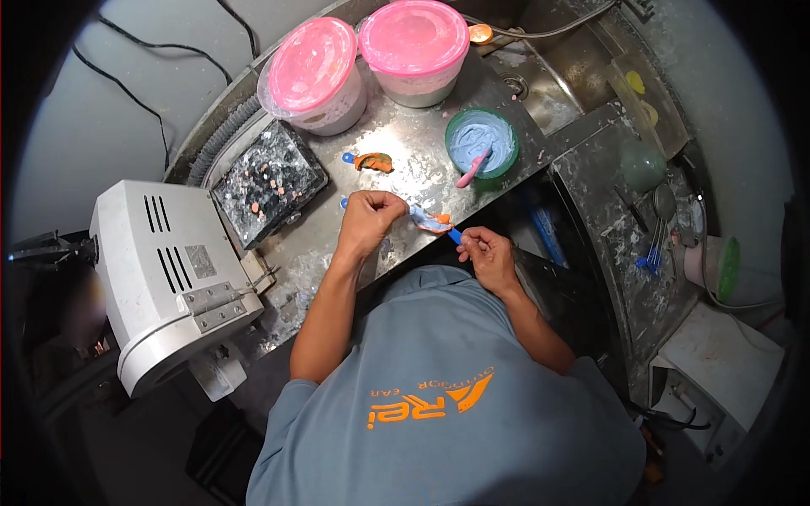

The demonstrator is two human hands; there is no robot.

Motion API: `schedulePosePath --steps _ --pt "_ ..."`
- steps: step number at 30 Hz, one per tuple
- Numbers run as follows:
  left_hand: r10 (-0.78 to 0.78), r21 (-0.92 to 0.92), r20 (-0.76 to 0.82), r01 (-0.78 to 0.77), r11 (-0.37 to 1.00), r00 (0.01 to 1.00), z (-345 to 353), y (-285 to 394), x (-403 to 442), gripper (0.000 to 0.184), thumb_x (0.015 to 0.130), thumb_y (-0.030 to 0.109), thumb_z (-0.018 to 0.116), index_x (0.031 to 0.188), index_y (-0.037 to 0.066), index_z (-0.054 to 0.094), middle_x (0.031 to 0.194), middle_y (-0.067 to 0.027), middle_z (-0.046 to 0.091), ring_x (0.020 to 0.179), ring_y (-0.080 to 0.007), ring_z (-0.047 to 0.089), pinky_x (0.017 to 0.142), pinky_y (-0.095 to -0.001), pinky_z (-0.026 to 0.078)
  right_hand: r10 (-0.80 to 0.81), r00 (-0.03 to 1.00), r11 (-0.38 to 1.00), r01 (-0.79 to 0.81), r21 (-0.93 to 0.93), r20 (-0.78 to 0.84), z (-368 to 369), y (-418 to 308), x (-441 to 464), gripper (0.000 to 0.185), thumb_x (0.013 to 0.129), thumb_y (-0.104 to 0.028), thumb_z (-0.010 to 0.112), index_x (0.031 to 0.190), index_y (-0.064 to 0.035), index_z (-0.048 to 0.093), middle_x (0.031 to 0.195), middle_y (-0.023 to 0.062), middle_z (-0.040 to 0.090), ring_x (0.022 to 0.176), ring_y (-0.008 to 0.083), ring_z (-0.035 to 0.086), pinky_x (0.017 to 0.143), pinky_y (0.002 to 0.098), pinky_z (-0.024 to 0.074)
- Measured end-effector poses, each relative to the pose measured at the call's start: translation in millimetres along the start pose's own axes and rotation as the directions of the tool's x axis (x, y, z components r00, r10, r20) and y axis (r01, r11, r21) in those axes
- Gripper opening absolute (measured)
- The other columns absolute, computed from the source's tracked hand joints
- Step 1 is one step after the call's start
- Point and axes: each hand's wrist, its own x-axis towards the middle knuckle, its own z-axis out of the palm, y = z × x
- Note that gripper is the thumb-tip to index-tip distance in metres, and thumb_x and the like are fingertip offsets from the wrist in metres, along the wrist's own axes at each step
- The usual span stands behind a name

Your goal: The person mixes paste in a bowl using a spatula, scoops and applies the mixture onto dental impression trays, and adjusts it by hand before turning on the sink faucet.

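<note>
Between my hands is a small tray [433, 221] with pale blue paste and orange material on it. My right hand [487, 255] pinches its blue handle [456, 235]. My left hand [371, 218] has its fingers pinched together at the tray's left end; what they hold, if anything, is too small to tell. A blue tip [343, 202] shows beside my left hand. Farther back lies an orange piece with a blue handle [373, 162] on the metal counter [325, 232]. To the right, a green bowl [452, 152] holds pale blue paste, with a pink spatula [472, 172] in it.
Two tubs with pink lids [314, 63] [415, 35] stand at the back. A speckled black box [268, 181] and a white machine [169, 270] are on the left. On the right are a sink [540, 72], blue-ended tools [650, 260] and a greenish ball [643, 165].
</note>
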Motion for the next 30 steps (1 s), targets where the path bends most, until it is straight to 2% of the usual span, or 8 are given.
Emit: schedulePosePath --steps 4,8,15,17,19,21,24,30 --pt "-0.035 -0.185 0.073 0.048 0.982 0.997 3.2 36.3 4.1 0.009 0.081 0.008 0.063 0.081 0.000 0.068 0.070 0.0042 0.056 0.055 -0.0021 0.039 0.050 -0.0196 0.027 0.002 1.000 1.000 -0.002 0.014 -0.018 -8.6 2.5 0.2 0.014 0.098 -0.008 0.061 0.098 0.0040 0.066 0.079 0.0090 0.069 0.066 0.0094 0.065 0.060 0.0222 0.0515" --pt "0.216 -0.410 0.201 -0.118 0.904 0.956 23.2 101.9 8.6 0.011 0.082 0.003 0.058 0.084 -0.003 0.067 0.068 0.0030 0.055 0.055 -0.0024 0.038 0.051 -0.0203 0.026 -0.005 0.999 1.000 0.005 0.005 -0.047 -26.8 -5.3 -6.2 0.014 0.097 -0.009 0.061 0.099 0.0045 0.066 0.079 0.0094 0.069 0.067 0.0108 0.066 0.061 0.0234 0.0522" --pt "0.568 -0.285 0.327 -0.495 0.821 0.755 115.2 215.0 79.6 0.010 0.085 0.006 0.063 0.087 -0.003 0.067 0.089 -0.0033 0.067 0.079 -0.0068 0.058 0.072 -0.0234 0.048 -0.032 0.973 0.998 0.045 0.052 -0.229 -73.2 -6.9 -35.5 0.016 0.098 -0.010 0.061 0.100 0.0055 0.065 0.080 0.0099 0.069 0.070 0.0118 0.067 0.065 0.0248 0.0538" --pt "0.533 0.202 0.287 -0.594 0.779 0.796 162.3 220.6 140.0 0.026 0.083 0.018 0.072 0.095 -0.004 0.067 0.091 -0.0092 0.069 0.073 -0.0152 0.064 0.065 -0.0276 0.049 -0.018 0.957 0.997 0.039 0.067 -0.291 -87.4 -14.7 -45.9 0.016 0.098 -0.009 0.061 0.100 0.0058 0.065 0.082 0.0098 0.068 0.069 0.0115 0.066 0.065 0.0248 0.0534" --pt "0.314 0.869 0.405 -0.468 0.159 0.859 195.5 188.5 214.7 0.036 0.080 0.023 0.076 0.104 -0.003 0.068 0.101 -0.0204 0.072 0.092 -0.0351 0.071 0.082 -0.0406 0.056 -0.021 0.934 0.995 0.053 0.079 -0.357 -103.0 -15.7 -53.9 0.015 0.098 -0.008 0.061 0.101 0.0066 0.064 0.083 0.0103 0.068 0.068 0.0115 0.064 0.065 0.0252 0.0530" --pt "0.246 0.868 0.410 -0.459 0.190 0.878 220.4 166.8 261.1 0.044 0.078 0.026 0.079 0.112 0.000 0.067 0.105 -0.0234 0.070 0.102 -0.0438 0.066 0.088 -0.0479 0.055 -0.048 0.910 0.996 0.072 0.045 -0.412 -122.1 -20.8 -58.5 0.017 0.098 -0.010 0.063 0.104 0.0063 0.064 0.083 0.0118 0.069 0.068 0.0117 0.064 0.065 0.0257 0.0534" --pt "0.370 0.833 0.297 -0.429 0.351 0.880 245.6 163.7 299.7 0.042 0.077 0.027 0.080 0.109 0.001 0.070 0.104 -0.0207 0.072 0.099 -0.0382 0.069 0.087 -0.0451 0.056 -0.036 0.865 0.981 0.127 0.149 -0.501 -147.3 -30.3 -53.8 0.017 0.098 -0.010 0.062 0.102 0.0070 0.063 0.081 0.0117 0.068 0.068 0.0120 0.065 0.065 0.0260 0.0533" --pt "0.517 0.593 0.408 -0.649 0.476 0.752 303.1 215.2 349.4 0.031 0.078 0.027 0.078 0.098 0.003 0.075 0.100 -0.0198 0.073 0.093 -0.0332 0.072 0.086 -0.0402 0.056 -0.068 0.859 0.980 0.152 0.126 -0.508 -206.7 -52.8 -33.7 0.017 0.098 -0.008 0.062 0.102 0.0083 0.062 0.081 0.0124 0.068 0.067 0.0126 0.064 0.065 0.0267 0.0537"
